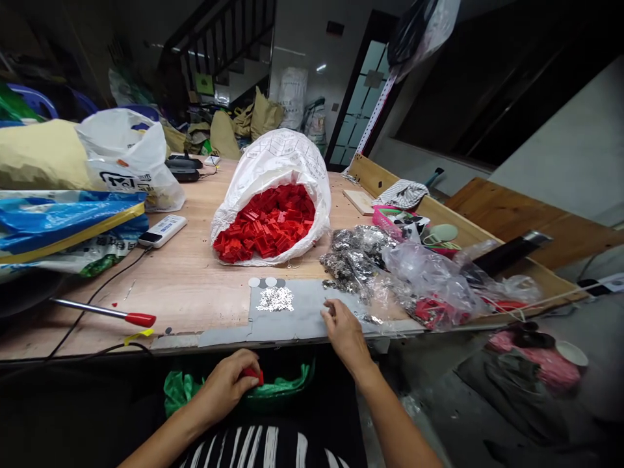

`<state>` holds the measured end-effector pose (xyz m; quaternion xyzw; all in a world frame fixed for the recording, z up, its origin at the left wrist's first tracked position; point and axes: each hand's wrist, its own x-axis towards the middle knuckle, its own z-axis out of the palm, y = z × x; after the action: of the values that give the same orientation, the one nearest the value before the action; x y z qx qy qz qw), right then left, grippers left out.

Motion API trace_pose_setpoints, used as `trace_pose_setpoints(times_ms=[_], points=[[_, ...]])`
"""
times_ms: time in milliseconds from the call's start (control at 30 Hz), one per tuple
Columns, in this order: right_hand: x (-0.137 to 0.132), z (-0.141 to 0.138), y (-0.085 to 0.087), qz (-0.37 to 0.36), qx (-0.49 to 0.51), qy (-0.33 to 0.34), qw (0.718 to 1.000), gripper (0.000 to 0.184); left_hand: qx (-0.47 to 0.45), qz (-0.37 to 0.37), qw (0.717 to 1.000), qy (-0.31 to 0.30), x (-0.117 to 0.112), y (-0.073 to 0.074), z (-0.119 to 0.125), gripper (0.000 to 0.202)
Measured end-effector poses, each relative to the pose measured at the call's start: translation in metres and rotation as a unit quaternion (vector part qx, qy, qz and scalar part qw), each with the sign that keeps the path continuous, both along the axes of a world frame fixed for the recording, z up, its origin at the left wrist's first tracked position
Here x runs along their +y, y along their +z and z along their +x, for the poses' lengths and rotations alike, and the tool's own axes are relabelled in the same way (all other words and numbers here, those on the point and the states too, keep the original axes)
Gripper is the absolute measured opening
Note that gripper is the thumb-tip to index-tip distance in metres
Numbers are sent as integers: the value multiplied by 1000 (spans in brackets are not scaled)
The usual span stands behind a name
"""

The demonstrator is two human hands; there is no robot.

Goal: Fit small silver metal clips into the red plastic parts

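My left hand [227,385] is below the table edge, over a green plastic bag [182,392], and shut on a small red plastic piece [254,375]. My right hand [344,332] rests at the edge of a grey mat [292,322], its fingertips pinched together with nothing visible between them. A heap of small silver metal parts [275,299] lies on the mat, left of that hand. Just beyond the hand sit clear plastic bags of dark metal parts [353,260]. A white sack [270,198] lies open on the table, full of red plastic pieces [264,222].
A screwdriver with a red handle [139,319] and a white remote control [162,231] lie on the wooden table [185,286]. Blue and white bags [63,224] crowd the left side. A pink basket [390,221] and a clear bag holding red pieces [433,309] are on the right.
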<state>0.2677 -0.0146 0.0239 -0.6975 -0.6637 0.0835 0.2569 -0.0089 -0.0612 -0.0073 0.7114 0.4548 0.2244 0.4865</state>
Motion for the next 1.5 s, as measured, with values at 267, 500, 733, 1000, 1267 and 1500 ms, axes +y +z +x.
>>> trace_pose_setpoints(times_ms=[267,500,733,1000,1267,1500], points=[[19,19,-1,-37,-131,-50,989,8,177,-46,983,-2,6,-26,-10,33],[22,6,-2,-8,-63,8,998,8,55,-92,993,-40,15,3,-9,29],[15,-6,-10,19,-6,99,995,15,-99,-83,992,9,71,47,-1,31],[13,1,-26,84,32,101,991,20,167,245,893,337,169,67,-5,53],[13,3,-31,86,78,109,987,21,153,273,878,363,184,46,-3,21],[11,3,-29,87,123,103,983,22,7,237,893,382,157,40,-8,18]])
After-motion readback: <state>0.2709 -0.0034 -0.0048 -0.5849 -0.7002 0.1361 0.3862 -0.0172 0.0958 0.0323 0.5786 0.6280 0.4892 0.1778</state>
